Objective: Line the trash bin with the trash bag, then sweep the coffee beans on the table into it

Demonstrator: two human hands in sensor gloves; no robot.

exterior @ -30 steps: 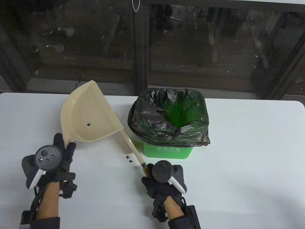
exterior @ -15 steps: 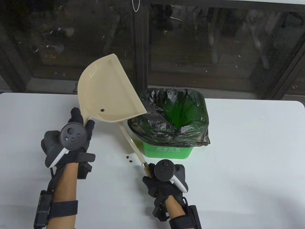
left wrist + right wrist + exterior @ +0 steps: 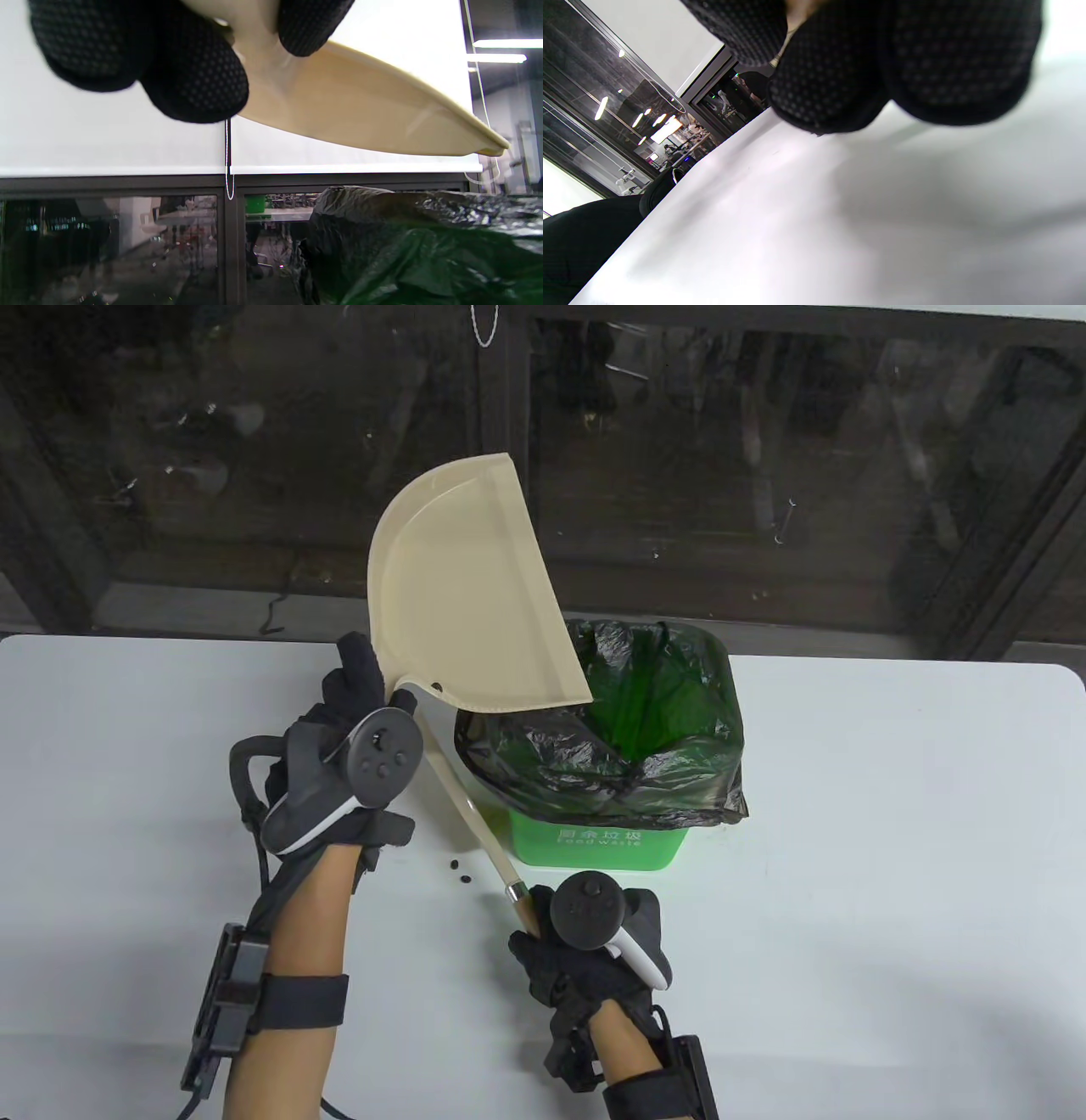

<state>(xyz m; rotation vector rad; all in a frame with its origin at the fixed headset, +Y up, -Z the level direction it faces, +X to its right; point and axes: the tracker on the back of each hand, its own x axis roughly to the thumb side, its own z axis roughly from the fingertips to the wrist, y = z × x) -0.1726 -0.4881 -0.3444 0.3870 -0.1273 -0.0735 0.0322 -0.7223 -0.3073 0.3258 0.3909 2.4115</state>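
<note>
White table (image 3: 891,831) against a wall of dark glass panes (image 3: 764,458); a pale roller blind (image 3: 106,140) hangs above the glass in the left wrist view.

Trash bin (image 3: 594,844): green, square, printed label on its near face; stands upright on the table, right of centre; lined with a black trash bag (image 3: 517,755) whose edge is folded out over the rim and hangs crumpled down the sides; green shows through the bag inside the opening.

Dustpan (image 3: 475,594): beige plastic, half-round; lifted clear of the table, tipped up, its straight front edge slanting down toward the bin's left rim, lowest corner over the bag's near-left part; one coffee bean (image 3: 435,688) sits near the handle end.

Left hand (image 3: 356,746): black glove, tracker on its back; fingers curled round the dustpan's short handle, thumb and fingertips pinching it in the left wrist view.

Brush (image 3: 471,823): long beige handle lying at a slant beside the bin's left side; its far end is hidden behind the dustpan and left hand.

Right hand (image 3: 585,959): black glove, tracker on its back; fingers wrapped round the brush's near end, low over the table.

Coffee beans (image 3: 459,871): two, dark, loose on the table just left of the brush handle, in front of the bin's near-left corner.
</note>
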